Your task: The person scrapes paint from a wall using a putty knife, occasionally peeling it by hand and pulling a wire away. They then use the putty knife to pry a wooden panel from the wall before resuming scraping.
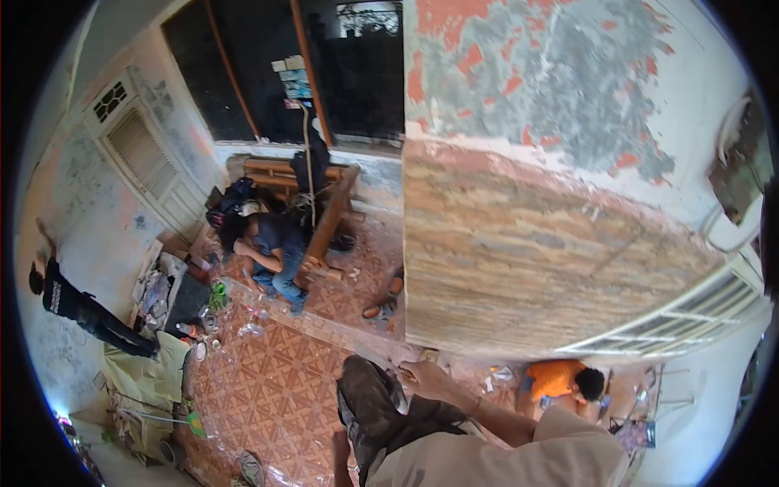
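My right hand (418,378) is closed, fingers curled, over my dark patterned trouser leg (369,398) and close to the foot of the wall. I cannot tell what, if anything, it grips. A small yellowish piece (428,355) shows just beyond it at the wall base. Next to the hand rises a wall panel with brown, wavy stone-like bands (535,260). My left hand (341,446) hangs low beside my leg at the bottom, its fingers mostly hidden. Below it spreads the patterned reddish tile floor (268,381).
A person in an orange shirt (552,377) crouches at right by the wall. Another person (276,252) sits near a wooden bench (337,211); a third (73,304) reaches up the left wall. A cluttered dark box (188,300), green dustpan (196,423) and sandals (377,310) lie around.
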Tool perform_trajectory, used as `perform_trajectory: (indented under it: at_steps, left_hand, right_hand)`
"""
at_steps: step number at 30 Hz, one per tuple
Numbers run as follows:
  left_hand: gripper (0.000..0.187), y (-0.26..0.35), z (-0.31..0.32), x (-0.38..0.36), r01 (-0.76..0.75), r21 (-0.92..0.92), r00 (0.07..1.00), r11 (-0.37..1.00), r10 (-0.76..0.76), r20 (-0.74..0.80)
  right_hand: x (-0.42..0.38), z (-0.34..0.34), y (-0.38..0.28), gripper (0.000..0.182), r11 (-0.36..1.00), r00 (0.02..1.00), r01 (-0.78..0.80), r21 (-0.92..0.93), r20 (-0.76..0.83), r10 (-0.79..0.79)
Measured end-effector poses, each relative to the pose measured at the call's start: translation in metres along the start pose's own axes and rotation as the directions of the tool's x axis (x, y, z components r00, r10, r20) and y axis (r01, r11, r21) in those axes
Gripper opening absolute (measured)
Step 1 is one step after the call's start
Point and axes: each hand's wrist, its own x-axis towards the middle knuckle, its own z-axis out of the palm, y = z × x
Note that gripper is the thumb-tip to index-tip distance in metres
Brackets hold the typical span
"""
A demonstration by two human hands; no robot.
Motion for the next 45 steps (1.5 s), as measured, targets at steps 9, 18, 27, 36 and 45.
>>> perform_trajectory:
  at_steps: [9,18,27,36,45]
  left_hand:
    - [0.027,0.267,-0.040,0.037,-0.264,-0.764,0.903,0.588,-0.129,-0.411]
    - [0.050,0.515,-0.099,-0.016,-0.862,0.156,0.405,0.482,0.841,-0.358]
    - [0.067,0.792,-0.164,0.006,-0.733,0.655,-0.345,-0.185,0.931,-0.123]
    - [0.056,0.883,-0.172,0.017,-0.622,0.757,-0.491,-0.199,0.852,-0.180]
    - [0.060,0.900,-0.161,0.013,-0.703,0.688,-0.504,-0.180,0.808,-0.304]
  right_hand:
    - [-0.040,0.033,-0.051,0.033,0.968,0.991,-0.082,0.238,-0.087,0.105]
    - [0.005,-0.048,-0.091,0.016,0.933,0.766,0.348,-0.089,-0.547,-0.338]
    - [0.039,-0.266,-0.252,0.025,0.714,0.705,0.505,0.484,-0.709,-0.018]
    - [0.041,-0.307,-0.271,0.036,0.612,0.603,0.670,0.421,-0.789,-0.118]
    - [0.046,-0.334,-0.267,0.036,0.721,0.505,0.629,0.291,-0.858,-0.094]
